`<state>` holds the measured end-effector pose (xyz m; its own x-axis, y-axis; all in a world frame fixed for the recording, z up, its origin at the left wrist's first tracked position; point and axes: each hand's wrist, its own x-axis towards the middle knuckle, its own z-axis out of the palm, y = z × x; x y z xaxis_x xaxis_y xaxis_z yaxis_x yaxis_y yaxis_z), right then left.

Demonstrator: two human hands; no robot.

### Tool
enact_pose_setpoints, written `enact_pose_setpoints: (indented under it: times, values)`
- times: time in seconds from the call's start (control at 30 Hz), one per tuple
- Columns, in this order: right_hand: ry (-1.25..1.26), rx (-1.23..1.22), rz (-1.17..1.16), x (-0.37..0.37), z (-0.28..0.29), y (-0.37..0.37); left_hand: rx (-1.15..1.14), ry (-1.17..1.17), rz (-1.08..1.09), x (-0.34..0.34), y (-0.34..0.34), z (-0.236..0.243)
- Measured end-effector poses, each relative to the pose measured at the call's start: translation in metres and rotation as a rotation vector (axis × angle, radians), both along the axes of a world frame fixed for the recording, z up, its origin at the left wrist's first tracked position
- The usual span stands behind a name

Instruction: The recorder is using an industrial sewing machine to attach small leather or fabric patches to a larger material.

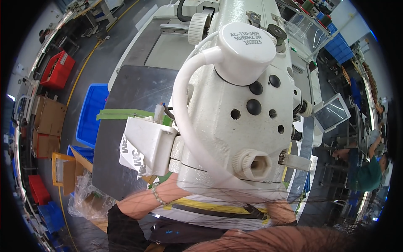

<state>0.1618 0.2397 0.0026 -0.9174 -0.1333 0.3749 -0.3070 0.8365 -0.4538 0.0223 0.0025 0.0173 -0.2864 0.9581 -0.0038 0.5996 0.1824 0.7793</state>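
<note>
While the head view shows two bare forearms at the lower middle, the left forearm (140, 203) with one bracelet (158, 194) and the right forearm (282, 212), both hands are hidden behind one white sewing machine head (210, 126), so I cannot tell whether they are clenched, released or grasping something. That machine head fills the centre and top centre of the frame. On it are one white cylindrical cap (245, 54), one thick white tube (180, 92) and three black round plugs (254, 107). One white box (155, 147) juts out at centre left. Near the right forearm, one small dark tool, probably snips (255, 211), lies on a yellow-and-black strip (205, 206). Two red bins (58, 70) stand along the left side, one upper and one lower. One co-worker in a green top (369, 174) is at the far right.
</note>
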Motion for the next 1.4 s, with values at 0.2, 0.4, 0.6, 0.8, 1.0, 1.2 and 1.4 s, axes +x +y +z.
enact_pose_setpoints:
  times: [0.2,0.4,0.6,0.8,1.0,1.2,1.4]
  values:
    - [-0.006,-0.024,0.019,0.001,-0.005,0.002,0.014,0.159,-0.036,0.002,0.006,-0.001]
    - [-0.059,-0.049,0.048,0.003,-0.015,0.003,0.035,0.319,-0.069,0.003,0.002,-0.003]
    - [-0.098,-0.132,0.159,0.008,-0.043,0.006,0.048,0.492,-0.098,0.000,0.008,-0.006]
    - [-0.147,0.188,0.036,0.000,-0.003,0.001,0.059,0.530,-0.072,0.004,0.008,-0.012]
    - [-0.589,-0.305,-0.160,-0.005,0.006,-0.010,0.132,0.697,-0.055,-0.003,0.004,-0.005]
    - [-0.064,0.301,0.082,-0.006,0.014,-0.017,0.072,0.528,-0.107,-0.024,-0.007,-0.013]
    - [-0.046,0.278,0.023,-0.010,0.018,-0.025,0.073,0.613,-0.233,-0.043,0.002,-0.015]
